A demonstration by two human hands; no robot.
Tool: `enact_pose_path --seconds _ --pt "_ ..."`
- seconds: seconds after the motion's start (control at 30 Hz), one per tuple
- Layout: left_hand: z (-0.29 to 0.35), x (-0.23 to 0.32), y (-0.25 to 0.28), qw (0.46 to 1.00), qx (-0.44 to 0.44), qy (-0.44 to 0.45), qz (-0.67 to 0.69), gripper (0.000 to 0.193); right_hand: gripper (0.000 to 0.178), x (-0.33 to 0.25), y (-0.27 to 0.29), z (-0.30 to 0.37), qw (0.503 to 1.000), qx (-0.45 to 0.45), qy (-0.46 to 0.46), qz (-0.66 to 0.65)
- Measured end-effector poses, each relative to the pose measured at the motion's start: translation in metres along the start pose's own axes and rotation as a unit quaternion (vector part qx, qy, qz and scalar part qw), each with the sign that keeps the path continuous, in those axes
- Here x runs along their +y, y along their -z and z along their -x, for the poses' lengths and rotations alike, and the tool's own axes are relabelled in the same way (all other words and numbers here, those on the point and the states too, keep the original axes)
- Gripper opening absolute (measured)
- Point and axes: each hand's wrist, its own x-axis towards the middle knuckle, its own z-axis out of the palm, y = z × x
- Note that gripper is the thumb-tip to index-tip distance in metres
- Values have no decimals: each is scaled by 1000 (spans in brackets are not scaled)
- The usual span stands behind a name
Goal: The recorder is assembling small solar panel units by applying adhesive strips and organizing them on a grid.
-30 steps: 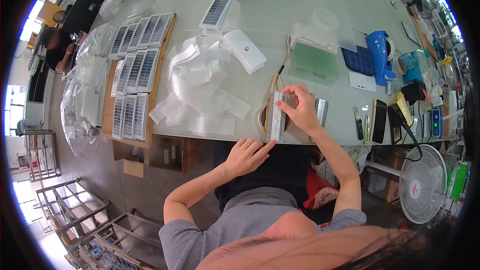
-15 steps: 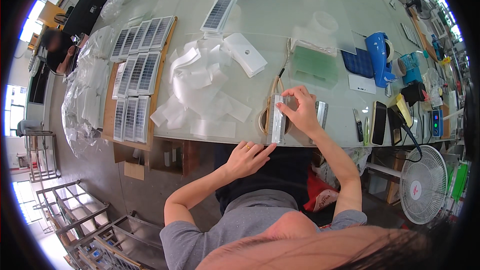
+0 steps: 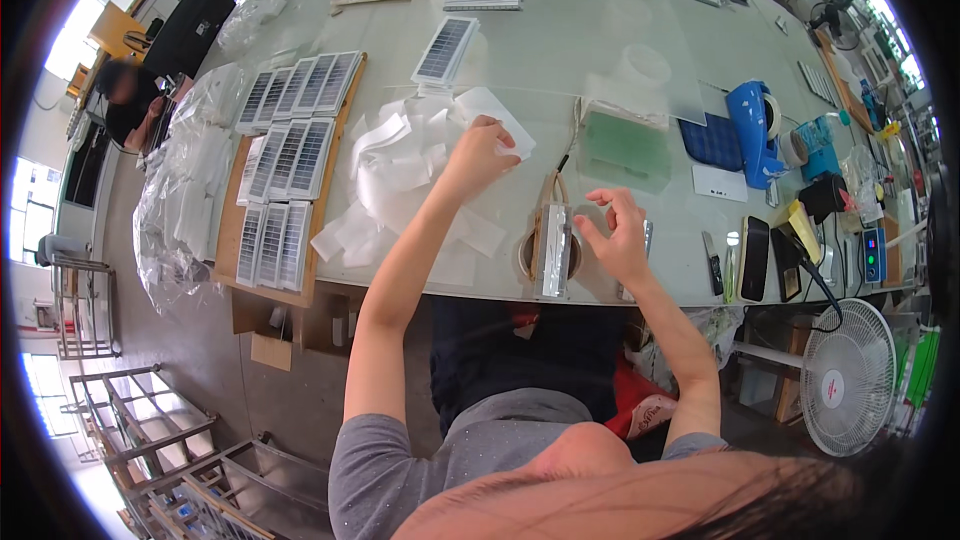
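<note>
My left hand (image 3: 482, 155) reaches forward over a stack of white rectangular cards (image 3: 490, 108), its fingers bent toward the thumb at the near right part of the top card. The hand hides much of the stack. My right hand (image 3: 620, 235) hovers by the table's near edge, thumb and fingers apart, holding nothing. Just left of it lies a narrow, silvery strip-shaped panel (image 3: 553, 255) on a wooden holder (image 3: 537, 252). A round tan ring (image 3: 525, 255) shows partly under them. Another narrow strip (image 3: 648, 237) is partly hidden behind my right hand.
Loose white film strips (image 3: 395, 170) are heaped left of the stack. Small solar panels (image 3: 290, 170) fill a wooden board at left. Green sheets (image 3: 627, 148), a blue tape dispenser (image 3: 755, 130), a knife (image 3: 713, 262) and a phone (image 3: 755, 258) lie rightward. A fan (image 3: 848, 377) stands below.
My left hand has left the near end of the silvery panel and moved forward to the white cards. My right hand has let go of the panel and shifted slightly right.
</note>
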Motion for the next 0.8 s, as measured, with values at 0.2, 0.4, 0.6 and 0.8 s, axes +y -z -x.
enact_pose_path --seconds 0.2,0.4,0.6,0.8 --pt "19 27 2 947 101 152 266 22 27 -2 1 -6 999 -6 -4 -39" --pt "143 60 -5 944 59 -325 14 27 15 -22 13 -18 852 -148 -295 -407" --pt "167 55 -16 938 -25 -345 27 27 17 -21 7 18 969 -105 -188 -119" --pt "172 53 -23 956 -23 -288 38 24 22 -17 -4 31 998 13 26 53"
